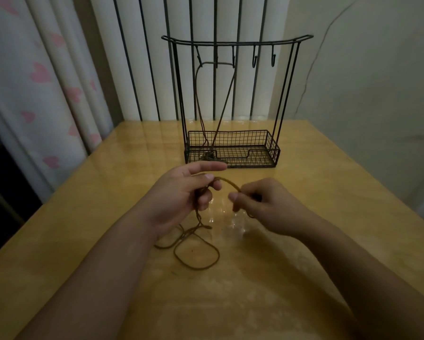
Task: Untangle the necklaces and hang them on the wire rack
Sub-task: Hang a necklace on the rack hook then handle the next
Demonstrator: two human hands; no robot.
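**Cord necklace held between both hands, one already on the rack**

Curtain [34, 77] at far left, pale with pink hearts, hanging beside the left edge of the wooden table [304, 241]. Behind the table, dark vertical bars [130, 57] against white panels.

Left hand [184, 192] above the tabletop, index finger stretched straight out toward the rack, thumb and curled lower fingers pinching a brown cord necklace [198, 253]. Below that grip, cord dropping in a twisted bundle to the table, then spreading into loose overlapping loops just beside the left forearm, the largest loop lying flat nearest the camera.

From the left thumb, a short arch of the same cord rising and bending over to the right hand [262, 207]. Right hand curled, thumb and fingertips pinching the cord's other stretch; a little cord showing below the fingers. Hands near each other, not touching.

Beyond the hands, toward the table's far edge: black wire rack [233, 148], upright, a mesh basket at its base and a row of hooks under the curved top bar. Second necklace [198, 94] draped over the left hooks, both strands running down into the basket's left end, where a dark pendant-like clump rests; too blurred for detail. Right hooks bare.

At right, plain wall [365, 82].
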